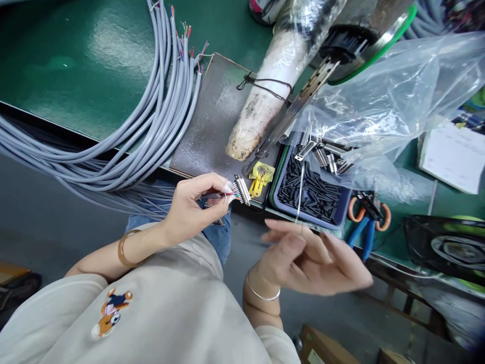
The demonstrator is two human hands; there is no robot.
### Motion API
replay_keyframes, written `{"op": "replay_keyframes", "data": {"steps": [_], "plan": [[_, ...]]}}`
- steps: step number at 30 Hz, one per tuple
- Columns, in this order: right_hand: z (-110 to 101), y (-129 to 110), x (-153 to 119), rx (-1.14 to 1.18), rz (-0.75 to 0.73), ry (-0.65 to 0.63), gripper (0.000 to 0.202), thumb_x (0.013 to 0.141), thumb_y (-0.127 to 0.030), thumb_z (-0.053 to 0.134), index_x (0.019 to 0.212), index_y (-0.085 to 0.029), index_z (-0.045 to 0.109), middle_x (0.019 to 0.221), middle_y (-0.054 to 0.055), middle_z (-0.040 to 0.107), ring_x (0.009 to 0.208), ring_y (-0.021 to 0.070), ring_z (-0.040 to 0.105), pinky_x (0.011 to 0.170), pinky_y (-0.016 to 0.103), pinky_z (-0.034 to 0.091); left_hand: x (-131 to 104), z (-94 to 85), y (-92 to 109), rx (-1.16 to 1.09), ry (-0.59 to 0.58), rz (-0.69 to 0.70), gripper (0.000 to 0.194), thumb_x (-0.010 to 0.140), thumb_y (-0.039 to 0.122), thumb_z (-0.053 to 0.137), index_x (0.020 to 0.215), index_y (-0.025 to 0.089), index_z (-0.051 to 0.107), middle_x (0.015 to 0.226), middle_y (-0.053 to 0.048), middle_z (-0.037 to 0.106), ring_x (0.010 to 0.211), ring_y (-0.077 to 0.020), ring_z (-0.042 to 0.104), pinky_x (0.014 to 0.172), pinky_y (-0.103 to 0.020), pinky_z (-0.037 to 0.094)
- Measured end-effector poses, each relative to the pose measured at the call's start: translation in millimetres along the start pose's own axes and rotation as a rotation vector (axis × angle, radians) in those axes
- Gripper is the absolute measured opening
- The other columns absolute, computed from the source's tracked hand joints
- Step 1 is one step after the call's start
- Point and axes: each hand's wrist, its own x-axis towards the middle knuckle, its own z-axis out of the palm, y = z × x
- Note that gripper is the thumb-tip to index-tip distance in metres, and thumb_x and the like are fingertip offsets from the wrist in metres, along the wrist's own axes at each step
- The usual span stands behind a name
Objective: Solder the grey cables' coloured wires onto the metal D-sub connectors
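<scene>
My left hand, white covers on its fingertips, pinches a grey cable's thin coloured wires at the back of a D-sub connector. The connector is tilted at the table's front edge, its metal shell facing right. My right hand hovers in front of the blue bin, blurred by motion. A thin silvery strand of solder wire runs down into its bent fingers, which appear to pinch it. Just beyond the connector, a dark metal tip on a slanted bar points down beside a yellow piece.
Grey cables with stripped ends curve along the left. A blue bin holds short black tubes and metal connectors under clear plastic. Cutters and pliers lie right of it. A wrapped white roll and green-rimmed reel are behind.
</scene>
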Motion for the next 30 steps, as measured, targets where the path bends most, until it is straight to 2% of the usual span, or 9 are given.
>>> {"op": "replay_keyframes", "data": {"steps": [3, 5, 8, 11, 15, 20, 24, 27, 30], "plan": [[17, -2, 8, -0.016, -0.103, 0.028, 0.026, 0.09, -0.009, 0.069, 0.112, -0.023, 0.064, 0.082, -0.003, 0.076, 0.066, 0.0154, 0.076, 0.061, 0.033, 0.068, -3, -1.2, -1, -0.007, -0.009, 0.015, 0.005, 0.081, 0.012, 0.073, 0.08, 0.015, 0.07, 0.082, -0.005, 0.074, 0.063, -0.008, 0.06, 0.058, -0.018, 0.049], [21, -1, 10, 0.002, -0.106, -0.02, 0.025, 0.088, -0.006, 0.071, 0.106, -0.022, 0.065, 0.085, -0.002, 0.078, 0.072, 0.0166, 0.078, 0.07, 0.036, 0.07, -4, -1.8, 0, -0.024, -0.005, 0.003, 0.005, 0.081, 0.011, 0.073, 0.079, 0.015, 0.07, 0.082, -0.005, 0.074, 0.064, -0.0079, 0.06, 0.058, -0.018, 0.05], [21, 1, 10, 0.006, -0.12, -0.105, 0.021, 0.087, -0.008, 0.073, 0.101, -0.022, 0.065, 0.093, 0.002, 0.08, 0.079, 0.0177, 0.08, 0.067, 0.033, 0.069, -5, -2.7, 2, -0.065, 0.016, -0.06, 0.006, 0.078, 0.011, 0.076, 0.078, 0.014, 0.071, 0.08, -0.005, 0.075, 0.068, -0.0097, 0.065, 0.061, -0.018, 0.052], [20, 2, 9, 0.032, -0.191, -0.157, 0.018, 0.087, -0.009, 0.073, 0.096, -0.021, 0.065, 0.11, 0.005, 0.081, 0.081, 0.0171, 0.08, 0.065, 0.03, 0.068, -2, -4.7, 5, -0.192, -0.004, -0.205, 0.015, 0.071, 0.012, 0.084, 0.076, 0.014, 0.071, 0.076, -0.003, 0.074, 0.064, -0.009, 0.064, 0.059, -0.017, 0.053], [24, 9, 4, 0.103, -0.253, -0.219, 0.019, 0.086, -0.006, 0.072, 0.095, -0.02, 0.062, 0.128, 0.011, 0.076, 0.088, 0.0183, 0.081, 0.066, 0.029, 0.066, 3, -8.1, 10, -0.42, -0.133, -0.448, 0.028, 0.069, 0.023, 0.092, 0.076, 0.014, 0.066, 0.06, 0.003, 0.065, 0.042, -0.0029, 0.045, 0.04, -0.014, 0.038], [31, 11, 0, 0.08, -0.196, -0.201, 0.018, 0.088, -0.01, 0.07, 0.097, -0.022, 0.06, 0.103, 0.007, 0.082, 0.084, 0.019, 0.08, 0.065, 0.029, 0.063, 4, -9.3, 13, -0.456, -0.22, -0.515, 0.033, 0.07, 0.028, 0.092, 0.079, 0.015, 0.063, 0.056, 0.006, 0.057, 0.042, -0.0026, 0.042, 0.039, -0.014, 0.036], [34, 1, 3, 0.091, -0.025, -0.128, 0.012, 0.091, -0.019, 0.069, 0.094, -0.023, 0.059, 0.077, -0.004, 0.07, 0.061, 0.0111, 0.067, 0.054, 0.024, 0.053, 1, -10.3, 12, -0.411, -0.206, -0.465, 0.03, 0.075, 0.03, 0.088, 0.088, 0.016, 0.064, 0.062, 0.005, 0.061, 0.045, -0.0033, 0.046, 0.042, -0.014, 0.038], [36, -8, 7, 0.194, 0.235, -0.151, 0.012, 0.095, -0.023, 0.067, 0.088, -0.024, 0.057, 0.072, -0.006, 0.062, 0.055, 0.0076, 0.058, 0.049, 0.02, 0.045, 0, -12.1, 10, -0.401, -0.206, -0.434, 0.025, 0.081, 0.03, 0.082, 0.089, 0.015, 0.064, 0.066, 0.002, 0.065, 0.048, -0.0041, 0.049, 0.045, -0.015, 0.04], [37, -11, 10, 0.256, 0.381, -0.186, 0.015, 0.095, -0.029, 0.067, 0.086, -0.023, 0.056, 0.068, -0.007, 0.056, 0.054, 0.0071, 0.054, 0.05, 0.02, 0.044, -1, -13.6, 10, -0.42, -0.208, -0.423, 0.022, 0.083, 0.029, 0.08, 0.089, 0.015, 0.064, 0.068, 0.0, 0.068, 0.048, -0.0048, 0.052, 0.046, -0.016, 0.042]]}}
